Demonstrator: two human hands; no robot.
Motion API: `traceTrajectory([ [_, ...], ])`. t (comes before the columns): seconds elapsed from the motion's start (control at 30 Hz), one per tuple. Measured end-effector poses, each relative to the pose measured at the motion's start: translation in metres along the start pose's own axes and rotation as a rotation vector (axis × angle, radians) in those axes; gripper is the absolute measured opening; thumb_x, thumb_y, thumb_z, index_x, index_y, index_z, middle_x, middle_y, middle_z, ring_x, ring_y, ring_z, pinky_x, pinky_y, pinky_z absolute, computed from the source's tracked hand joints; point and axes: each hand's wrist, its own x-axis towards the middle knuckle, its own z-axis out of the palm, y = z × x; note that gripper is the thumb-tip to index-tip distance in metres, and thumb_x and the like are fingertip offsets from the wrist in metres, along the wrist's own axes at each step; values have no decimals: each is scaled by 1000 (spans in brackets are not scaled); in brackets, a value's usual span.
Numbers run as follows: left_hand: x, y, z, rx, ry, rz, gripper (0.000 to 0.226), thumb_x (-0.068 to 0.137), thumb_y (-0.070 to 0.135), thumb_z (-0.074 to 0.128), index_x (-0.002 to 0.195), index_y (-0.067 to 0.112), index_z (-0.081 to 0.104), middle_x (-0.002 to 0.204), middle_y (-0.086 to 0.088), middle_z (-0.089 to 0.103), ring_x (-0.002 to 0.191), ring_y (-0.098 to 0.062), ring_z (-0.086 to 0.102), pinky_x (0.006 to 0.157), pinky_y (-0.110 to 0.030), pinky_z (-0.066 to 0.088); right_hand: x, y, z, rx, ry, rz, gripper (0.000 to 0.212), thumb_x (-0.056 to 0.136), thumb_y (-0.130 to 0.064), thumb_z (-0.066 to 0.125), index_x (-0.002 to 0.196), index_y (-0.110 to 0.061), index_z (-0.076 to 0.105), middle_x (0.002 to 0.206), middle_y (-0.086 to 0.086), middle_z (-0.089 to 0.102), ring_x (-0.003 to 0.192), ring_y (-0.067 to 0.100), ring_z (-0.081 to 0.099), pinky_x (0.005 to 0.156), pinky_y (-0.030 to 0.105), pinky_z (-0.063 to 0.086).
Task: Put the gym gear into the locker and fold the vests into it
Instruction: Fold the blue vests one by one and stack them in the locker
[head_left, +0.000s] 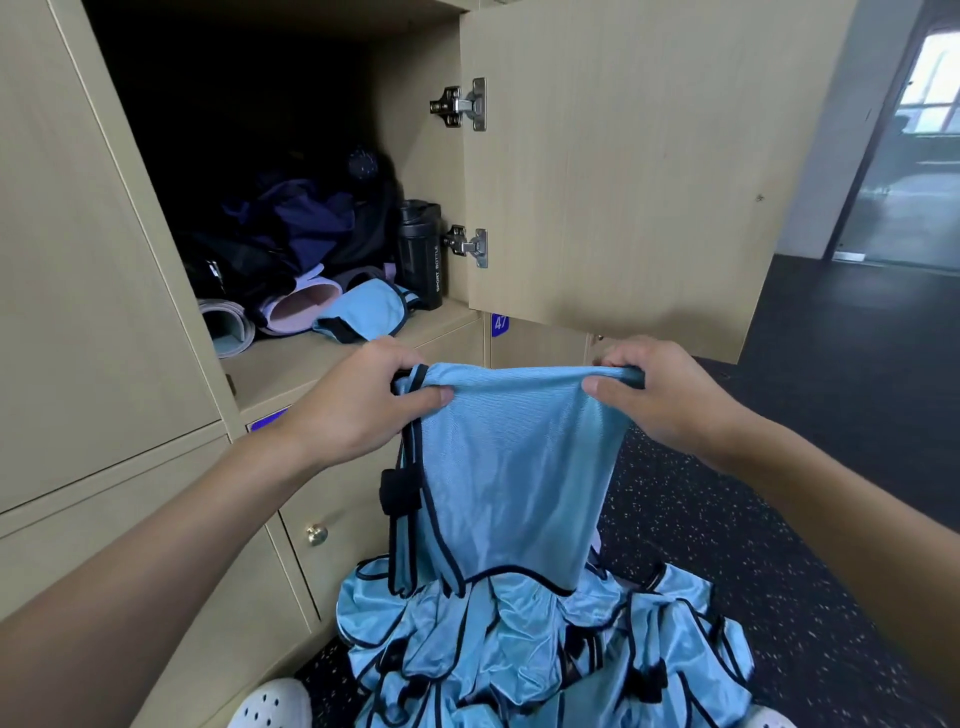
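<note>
Locker fills the upper left of my feed, with its door swung open to the right. Below it, a heap of light blue vests with black trim lies on the speckled floor. One vest hangs above the heap, in front of the open compartment. It is stretched between both hands along its top edge. The left hand pinches the left corner, thumb over the fabric. The right hand grips the right corner the same way.

Inside, dark clothing is piled at the back; possibly a bag too, though it is too dim for me to tell. A black sport bottle stands upright against the right wall. Just beside it, near the front edge, lies a folded vest. A rolled mat lies at the left.
</note>
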Motion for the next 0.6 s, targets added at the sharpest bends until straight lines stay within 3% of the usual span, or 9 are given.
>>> traceTrajectory([
  [0.1,-1,6,11,-52,44,-55,43,90,37,69,61,12,49,56,1,43,48,-16,41,51,-29,34,-2,-2,0,17,21,32,26,93,-26,65,78,-5,58,60,-1,48,42,2,36,42,14,30],
  [0.2,-1,12,23,-135,89,-153,44,91,35,68,65,3,51,49,0,43,39,-20,52,40,-26,35,-3,-8,-1,-7,30,68,26,90,-22,66,73,-7,54,59,0,47,44,6,35,41,15,28],
  [0.37,-2,23,39,-214,101,-259,42,90,32,63,84,-10,58,56,-7,52,37,-22,57,40,-24,38,-9,-23,5,101,-61,210,31,88,-12,61,61,-12,45,54,2,40,46,15,37,42,19,33],
  [0.5,-5,34,49,-298,29,-261,40,90,31,63,84,-9,58,63,-12,62,41,-22,61,40,-20,37,-17,-39,12,446,-252,369,12,93,-9,61,88,1,60,69,15,63,49,22,61,45,26,52],
  [0.6,-8,41,54,-437,-49,-225,37,95,29,62,83,-7,64,66,-12,67,48,-18,60,41,-22,44,-19,-46,17,651,-284,393,25,94,-10,61,110,10,58,88,22,69,65,26,71,57,31,60],
])
